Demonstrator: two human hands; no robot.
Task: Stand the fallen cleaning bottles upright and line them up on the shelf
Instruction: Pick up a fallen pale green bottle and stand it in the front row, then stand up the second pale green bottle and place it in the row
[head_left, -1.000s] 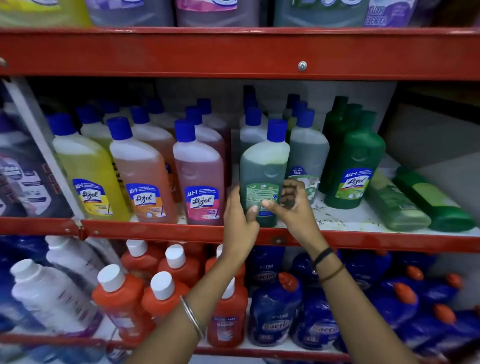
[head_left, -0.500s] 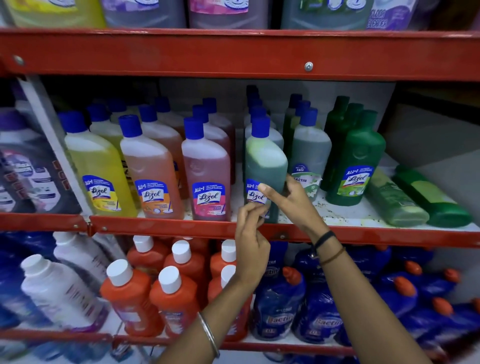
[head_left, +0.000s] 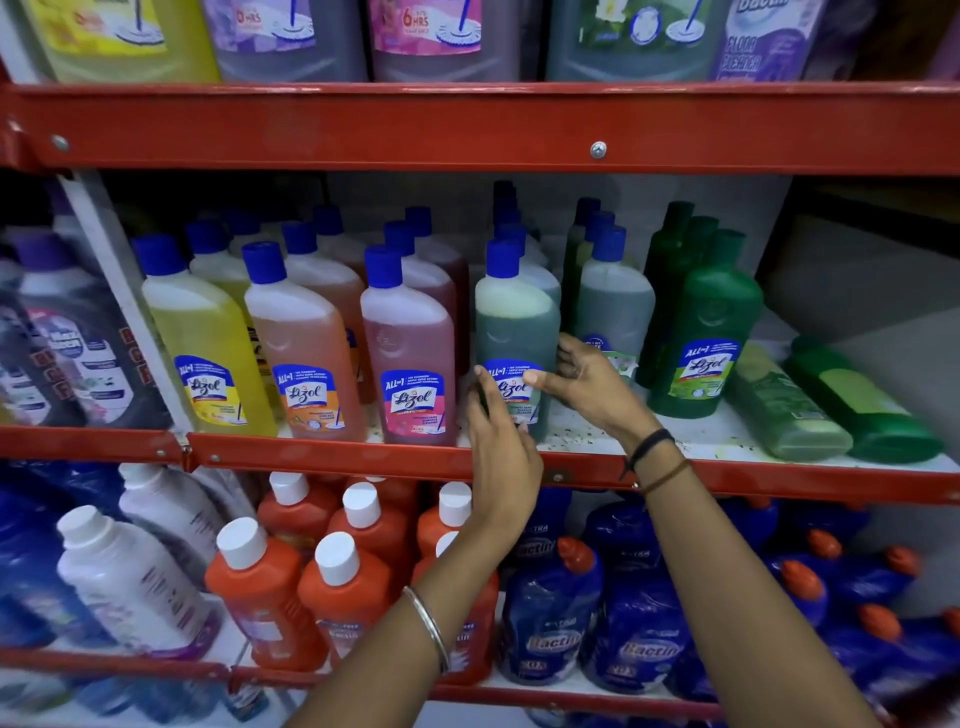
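A person stands facing a red metal shelf (head_left: 332, 460) stocked with floor-cleaner bottles, both arms reaching in at the middle tier.

Left of the fingers, a front row already stands upright with labels facing out: a yellow Lizol bottle (head_left: 208, 338), then an orange Lizol bottle (head_left: 301, 348), then a pink Lizol bottle (head_left: 410, 358), each with more blue-capped bottles lined up behind.

Between the two hands stands a grey-green Lizol bottle (head_left: 517, 322), upright at the front edge, its label forward. The left hand (head_left: 501, 462) rests against its lower left side, fingers (head_left: 485, 395) held close together and laid along the bottle. The right hand (head_left: 592, 384) meets it from the other side, fingers spread, thumb across the label; whether the grip is firm or only steadying I cannot tell.

Just right of the fingers, a pale grey-green bottle (head_left: 615, 301) and a dark green Lizol bottle (head_left: 711, 332) stand upright.

Further right, well clear of both hands, two bottles lie on their sides on the shelf: a light green fallen bottle (head_left: 784, 405) and a dark green fallen bottle (head_left: 862, 410), side by side.

As it looks, most of the row is done; the bottle in hand seems to be getting its final squaring, and the two fallen ones are left to stand up and line in.
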